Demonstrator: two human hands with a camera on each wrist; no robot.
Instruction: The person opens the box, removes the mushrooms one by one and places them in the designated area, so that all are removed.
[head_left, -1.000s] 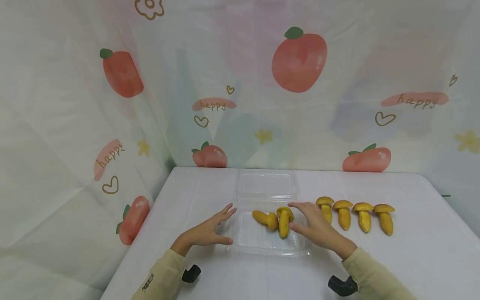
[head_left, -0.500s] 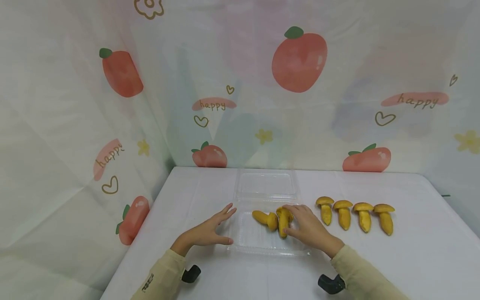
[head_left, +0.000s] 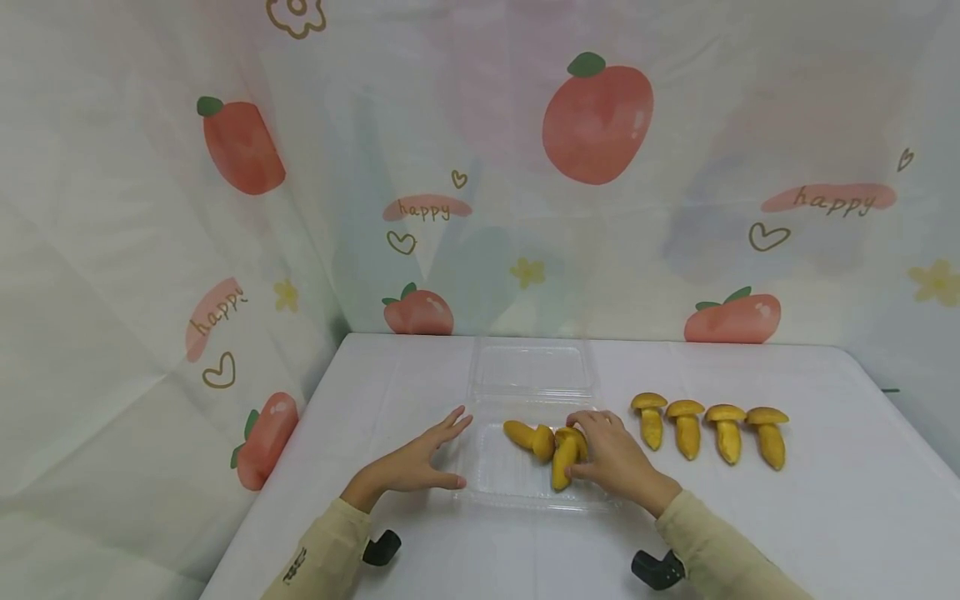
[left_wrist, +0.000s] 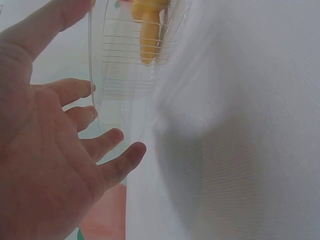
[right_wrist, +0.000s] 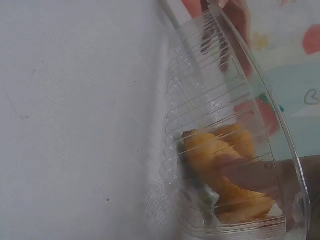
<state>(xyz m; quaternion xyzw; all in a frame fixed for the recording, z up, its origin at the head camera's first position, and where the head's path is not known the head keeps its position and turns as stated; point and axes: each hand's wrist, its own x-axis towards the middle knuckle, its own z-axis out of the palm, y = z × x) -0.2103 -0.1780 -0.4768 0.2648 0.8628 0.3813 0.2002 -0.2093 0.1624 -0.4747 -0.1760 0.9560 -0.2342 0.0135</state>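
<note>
A clear plastic clamshell box lies with its lid folded back. Two yellow mushrooms are inside it. The left one lies on its side, its cap to the right. My right hand reaches over the box's right side and grips the second mushroom, thumb by its stem and fingers by its cap. In the right wrist view that mushroom and the thumb show through the ribbed wall. My left hand stays at the left side, fingers spread and fingertips right at the rim in the left wrist view.
Several more yellow mushrooms stand in a row on the white tablecloth, right of the box. The clear lid reaches back near the fruit-printed backdrop. Black wrist devices hang under both sleeves.
My right hand has moved left into the box and taken hold of the right mushroom. That mushroom has shifted a little toward the front and tilted. The left hand has kept its place.
</note>
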